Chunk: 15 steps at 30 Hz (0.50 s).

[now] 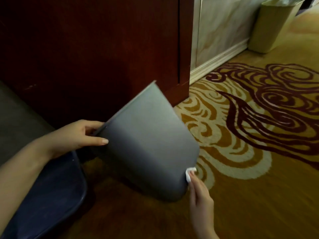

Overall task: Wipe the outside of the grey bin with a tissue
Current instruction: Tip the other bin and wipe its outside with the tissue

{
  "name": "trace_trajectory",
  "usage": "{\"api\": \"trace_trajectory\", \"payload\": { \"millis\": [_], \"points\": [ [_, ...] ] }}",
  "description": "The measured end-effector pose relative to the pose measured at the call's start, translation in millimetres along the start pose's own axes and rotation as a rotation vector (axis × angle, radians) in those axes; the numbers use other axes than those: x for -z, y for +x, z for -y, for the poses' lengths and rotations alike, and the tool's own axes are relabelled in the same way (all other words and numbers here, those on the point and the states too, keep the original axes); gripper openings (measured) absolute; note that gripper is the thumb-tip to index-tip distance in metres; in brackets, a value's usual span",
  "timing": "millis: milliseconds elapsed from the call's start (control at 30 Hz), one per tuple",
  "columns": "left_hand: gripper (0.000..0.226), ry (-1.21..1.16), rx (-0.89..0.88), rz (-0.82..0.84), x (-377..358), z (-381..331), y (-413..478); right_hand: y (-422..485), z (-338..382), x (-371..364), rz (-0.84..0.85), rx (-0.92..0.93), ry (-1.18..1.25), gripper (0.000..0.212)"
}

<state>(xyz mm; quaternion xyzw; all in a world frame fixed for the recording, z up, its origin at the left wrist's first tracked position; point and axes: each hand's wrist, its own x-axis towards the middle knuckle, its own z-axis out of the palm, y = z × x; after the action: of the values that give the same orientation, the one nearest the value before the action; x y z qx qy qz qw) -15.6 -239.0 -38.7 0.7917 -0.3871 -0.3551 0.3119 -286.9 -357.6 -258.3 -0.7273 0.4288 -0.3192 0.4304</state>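
Note:
The grey bin [148, 144] is tipped over to the left, its base low at the right and its rim up at the left. My left hand [81, 135] grips the rim, thumb on the outer wall and fingers inside. My right hand [200, 194] presses a small white tissue [189, 173] flat against the bin's lower right edge, near the base. Only a corner of the tissue shows past my fingers. The bin's inside is hidden.
A dark red wooden cabinet [103, 49] stands right behind the bin. A dark blue bin [57, 195] sits under my left forearm. A pale bin [274, 25] stands by the far wall and white skirting. Patterned carpet [250, 126] spreads to the right.

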Motion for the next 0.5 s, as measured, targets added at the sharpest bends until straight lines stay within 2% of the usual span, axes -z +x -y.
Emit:
{"api": "trace_trajectory", "payload": {
  "millis": [100,167,267,367,500],
  "points": [
    [0.025,0.124,0.026,-0.039,-9.7,-17.3,6.1,-4.8,-4.1,11.0,0.074,-0.254,0.172,0.025],
    [0.013,0.262,-0.044,-0.103,-23.4,-26.3,9.7,13.9,6.2,26.1,0.045,-0.419,0.251,0.02],
    [0.013,0.442,-0.093,-0.227,-37.0,-34.5,8.4,49.4,46.2,66.3,0.042,-0.486,0.387,0.024],
    [0.014,0.453,-0.115,-0.366,-40.3,-37.6,7.2,74.0,101.2,101.2,0.148,-0.22,0.345,0.02],
    [0.013,0.521,-0.152,-0.456,-43.4,-42.4,4.5,116.0,171.6,104.3,0.037,0.437,0.126,0.012]
  ]
}}
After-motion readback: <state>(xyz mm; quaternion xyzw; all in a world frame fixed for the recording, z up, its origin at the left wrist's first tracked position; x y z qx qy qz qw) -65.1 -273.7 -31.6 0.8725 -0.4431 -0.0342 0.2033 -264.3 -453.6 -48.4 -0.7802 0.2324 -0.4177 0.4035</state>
